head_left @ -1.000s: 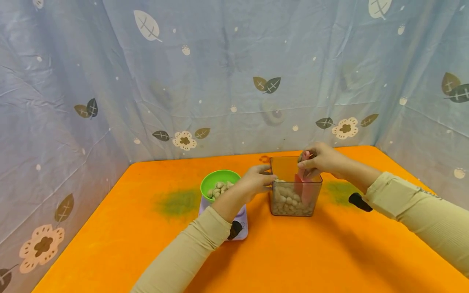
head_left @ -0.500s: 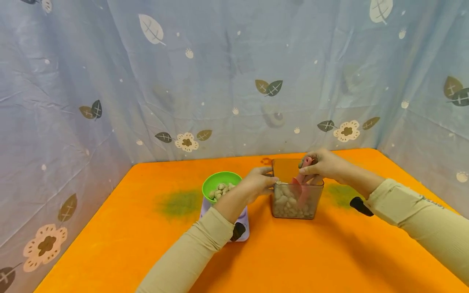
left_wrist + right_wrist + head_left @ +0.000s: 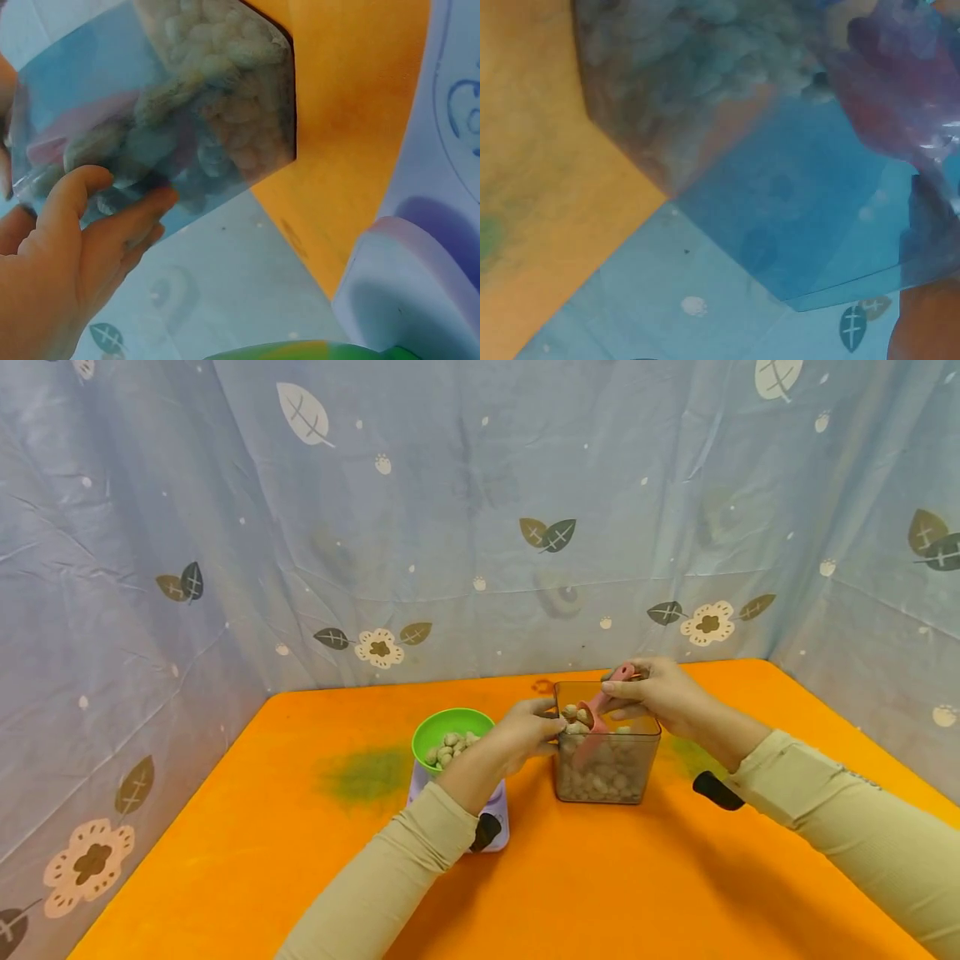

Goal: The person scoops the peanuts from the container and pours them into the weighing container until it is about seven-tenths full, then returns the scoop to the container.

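Observation:
My right hand (image 3: pixel 660 692) grips the handle of a pink scoop (image 3: pixel 602 703), its head down inside a clear, smoky plastic container (image 3: pixel 637 770). Beige nuts (image 3: pixel 600 772) that look like peanuts in their shells fill the container's lower part. Several of them lie at the scoop's mouth near the left wall. My left hand (image 3: pixel 525 732) holds the container's left side, thumb at the rim and fingers along the wall. Through that wall, the left wrist view shows the scoop (image 3: pixel 82 126) as a blurred pink shape. Glare blurs the scoop (image 3: pixel 889 97) in the right wrist view.
Left of the container, a green bowl (image 3: pixel 431 731) with more nuts stands on a lilac kitchen scale (image 3: pixel 498 835), partly hidden by my left forearm. An orange cloth (image 3: pixel 300 868) covers the table. A patterned blue curtain (image 3: pixel 450 527) surrounds the back and sides.
The scoop has swung from the container's right side toward its left wall, its handle tilting to the right, and nuts now show at its mouth. The left hand stays at the container.

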A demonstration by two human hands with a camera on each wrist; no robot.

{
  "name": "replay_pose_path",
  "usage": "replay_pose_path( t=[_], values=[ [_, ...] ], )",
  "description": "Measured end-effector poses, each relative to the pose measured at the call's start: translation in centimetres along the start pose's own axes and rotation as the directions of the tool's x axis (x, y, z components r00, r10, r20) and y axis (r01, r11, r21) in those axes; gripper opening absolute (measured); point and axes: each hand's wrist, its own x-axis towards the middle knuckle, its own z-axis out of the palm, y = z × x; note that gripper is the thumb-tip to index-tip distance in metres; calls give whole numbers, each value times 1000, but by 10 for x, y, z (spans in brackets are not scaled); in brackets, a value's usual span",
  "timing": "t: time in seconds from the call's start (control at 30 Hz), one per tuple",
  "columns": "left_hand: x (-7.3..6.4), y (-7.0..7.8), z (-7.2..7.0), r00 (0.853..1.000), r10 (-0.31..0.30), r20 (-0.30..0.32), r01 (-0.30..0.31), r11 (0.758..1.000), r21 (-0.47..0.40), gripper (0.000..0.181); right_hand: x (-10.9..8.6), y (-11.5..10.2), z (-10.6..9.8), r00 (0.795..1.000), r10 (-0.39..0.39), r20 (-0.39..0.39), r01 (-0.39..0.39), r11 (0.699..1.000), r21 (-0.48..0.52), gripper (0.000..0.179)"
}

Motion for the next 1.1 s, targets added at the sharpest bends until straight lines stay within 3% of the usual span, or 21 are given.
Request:
replay_pose_path(
  t=[0.2, 0.43, 0.67, 1.0, 1.1],
  values=[
    [-1, 1, -2, 1000, -7, -16, 7, 1000, -3, 51, 1, 3, -3, 999, 34, 11, -35, 993, 112, 11],
    [-1, 0, -3, 1000, -3, -7, 3, 1000, -4, 51, -1, 8, -14, 999, 52, 13, -53, 954, 295, 14],
    [-3, -1, 0, 1000, -6, -1, 6, 1000, 2, 50, -5, 15, -27, 996, 82, 33, -88, 887, 452, 21],
    [-3, -2, 1, 1000, -10, 2, 10, 1000, 19, 51, -11, 23, -40, 997, 46, 55, -70, 792, 607, 28],
    [-3, -2, 1, 1000, -12, 3, 12, 1000, 21, 52, -13, 26, -44, 998, 22, 64, -57, 775, 630, 29]
  ],
)
